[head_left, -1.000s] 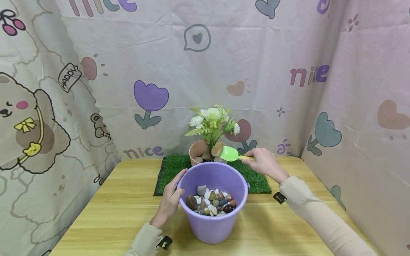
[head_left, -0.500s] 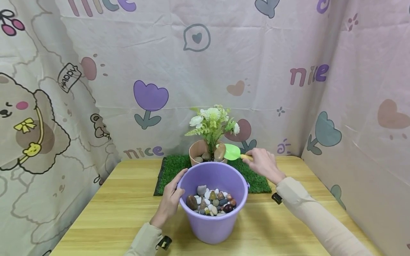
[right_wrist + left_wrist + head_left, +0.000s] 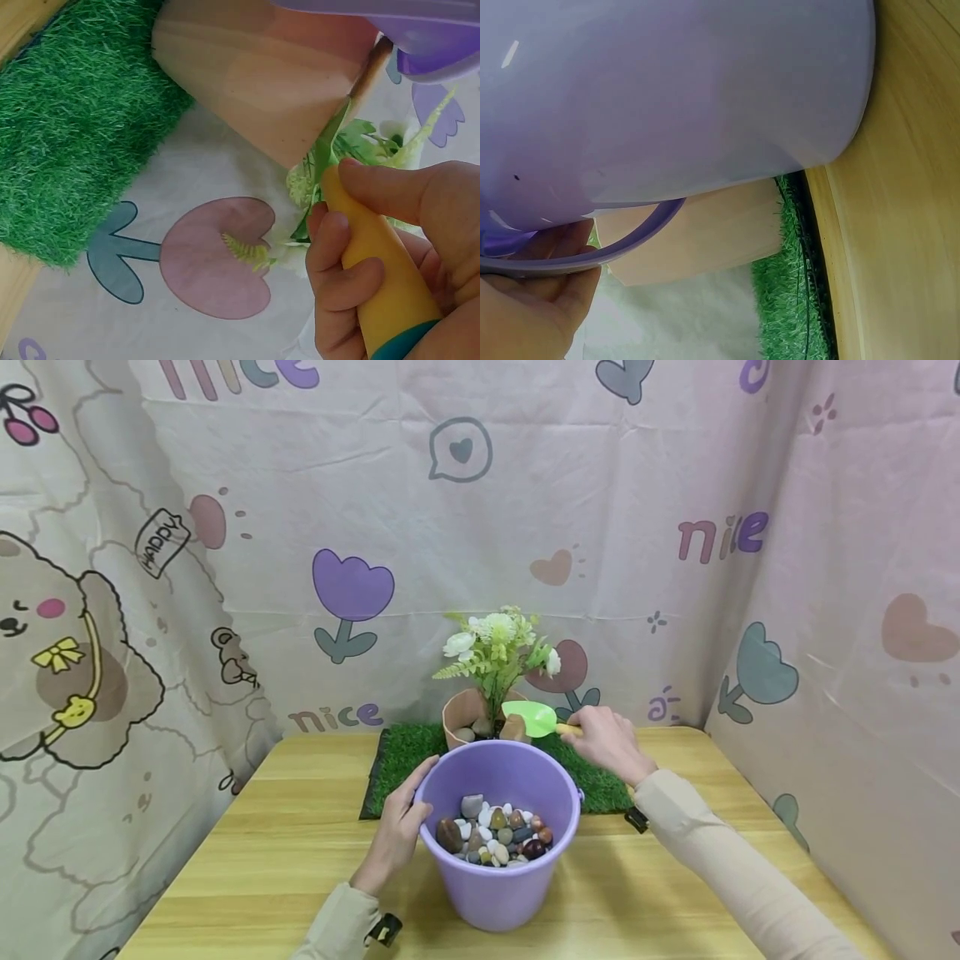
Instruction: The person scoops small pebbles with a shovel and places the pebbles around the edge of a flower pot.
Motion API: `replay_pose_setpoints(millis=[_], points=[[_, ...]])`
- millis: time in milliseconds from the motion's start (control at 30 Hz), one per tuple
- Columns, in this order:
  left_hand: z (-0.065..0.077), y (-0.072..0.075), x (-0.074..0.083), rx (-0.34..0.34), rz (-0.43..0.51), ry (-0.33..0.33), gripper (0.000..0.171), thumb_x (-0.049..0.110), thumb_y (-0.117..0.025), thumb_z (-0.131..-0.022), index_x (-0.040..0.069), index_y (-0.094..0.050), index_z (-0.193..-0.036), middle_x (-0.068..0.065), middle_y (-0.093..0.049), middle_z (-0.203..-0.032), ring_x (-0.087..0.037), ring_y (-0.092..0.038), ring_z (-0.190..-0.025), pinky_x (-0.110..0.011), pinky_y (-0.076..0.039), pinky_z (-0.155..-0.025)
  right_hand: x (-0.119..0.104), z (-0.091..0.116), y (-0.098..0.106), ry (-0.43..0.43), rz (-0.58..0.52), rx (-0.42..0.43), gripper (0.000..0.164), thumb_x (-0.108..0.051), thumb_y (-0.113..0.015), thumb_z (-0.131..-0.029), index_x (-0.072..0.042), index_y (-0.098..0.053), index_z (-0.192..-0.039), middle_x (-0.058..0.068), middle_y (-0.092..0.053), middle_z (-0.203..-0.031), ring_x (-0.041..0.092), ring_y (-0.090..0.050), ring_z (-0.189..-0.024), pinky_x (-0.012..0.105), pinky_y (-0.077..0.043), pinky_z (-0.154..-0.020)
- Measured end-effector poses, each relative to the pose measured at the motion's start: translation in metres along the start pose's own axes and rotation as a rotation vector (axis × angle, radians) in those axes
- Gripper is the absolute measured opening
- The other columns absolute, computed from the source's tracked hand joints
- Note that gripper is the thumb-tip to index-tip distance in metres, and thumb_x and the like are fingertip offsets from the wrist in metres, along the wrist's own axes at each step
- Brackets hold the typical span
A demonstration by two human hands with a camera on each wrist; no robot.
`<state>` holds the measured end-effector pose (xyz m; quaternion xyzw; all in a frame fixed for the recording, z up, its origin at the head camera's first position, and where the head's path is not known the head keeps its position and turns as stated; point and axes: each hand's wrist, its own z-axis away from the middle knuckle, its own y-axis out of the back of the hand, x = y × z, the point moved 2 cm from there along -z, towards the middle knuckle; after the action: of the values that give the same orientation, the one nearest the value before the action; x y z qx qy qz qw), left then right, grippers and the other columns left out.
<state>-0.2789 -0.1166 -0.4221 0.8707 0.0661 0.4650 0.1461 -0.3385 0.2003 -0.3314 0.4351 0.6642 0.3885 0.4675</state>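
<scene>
My right hand (image 3: 609, 739) grips the yellow handle (image 3: 379, 262) of a toy shovel. Its light green blade (image 3: 534, 720) is over the right rim of a terracotta-coloured flowerpot (image 3: 459, 710). A smooth brown stone (image 3: 513, 727) is in the pot, just below the blade tip, and the blade carries nothing visible. White flowers with green leaves (image 3: 495, 647) stand in the pot among other stones. In front, my left hand (image 3: 401, 818) grips the left rim of a purple bucket (image 3: 498, 897); the left wrist view shows its fingers beside the bucket's handle (image 3: 641, 229). Mixed pebbles (image 3: 501, 837) cover the bucket's bottom.
The pot stands on a mat of artificial grass (image 3: 600, 785) at the back of a wooden table (image 3: 247, 843). A printed curtain (image 3: 630, 485) surrounds the table at the back and sides. The bucket hides the pot's lower part in the head view.
The brown stone has slid off the shovel blade down into the pot. My right hand has shifted slightly left and tilted the shovel. The left hand and bucket have stayed put.
</scene>
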Motion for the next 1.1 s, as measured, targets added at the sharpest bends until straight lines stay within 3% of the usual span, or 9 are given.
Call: replay_pose_setpoints(millis=[433, 767, 933, 1100], points=[[0.0, 0.0, 0.0, 0.0, 0.006, -0.007, 0.066, -0.002, -0.043, -0.083, 0.009, -0.043, -0.148, -0.017, -0.051, -0.145, -0.034, -0.06, -0.12, -0.031, -0.052, -0.092, -0.014, -0.011, 0.01, 0.042, 0.079, -0.01, 0.013, -0.029, -0.072, -0.087, -0.017, -0.074, -0.081, -0.002, -0.063, -0.069, 0.019, -0.056, -0.061, 0.033, -0.041, -0.053], [0.001, 0.0, 0.0, 0.001, 0.008, -0.009, 0.066, -0.002, -0.043, -0.082, 0.009, -0.043, -0.148, -0.017, -0.051, -0.144, -0.033, -0.06, -0.119, -0.031, -0.053, -0.091, -0.014, -0.015, 0.01, 0.077, 0.175, 0.108, 0.021, -0.026, -0.071, -0.087, -0.016, -0.066, -0.069, 0.003, -0.061, -0.068, 0.024, -0.055, -0.059, 0.037, -0.04, -0.048], [0.0, 0.0, -0.001, 0.001, 0.01, -0.011, 0.067, -0.002, -0.043, -0.082, 0.01, -0.043, -0.148, -0.017, -0.051, -0.145, -0.033, -0.06, -0.119, -0.033, -0.053, -0.092, -0.012, -0.015, 0.011, 0.102, 0.222, 0.214, 0.015, -0.024, -0.073, -0.086, -0.013, -0.069, -0.076, 0.006, -0.062, -0.072, 0.026, -0.056, -0.058, 0.038, -0.04, -0.046], [0.0, 0.001, -0.001, -0.001, 0.017, -0.011, 0.067, -0.003, -0.043, -0.082, 0.01, -0.043, -0.148, -0.017, -0.051, -0.145, -0.032, -0.06, -0.12, -0.031, -0.052, -0.092, -0.01, -0.014, 0.01, 0.115, 0.192, 0.207, 0.014, -0.024, -0.073, -0.086, -0.015, -0.07, -0.076, 0.004, -0.061, -0.071, 0.024, -0.054, -0.057, 0.037, -0.039, -0.046]])
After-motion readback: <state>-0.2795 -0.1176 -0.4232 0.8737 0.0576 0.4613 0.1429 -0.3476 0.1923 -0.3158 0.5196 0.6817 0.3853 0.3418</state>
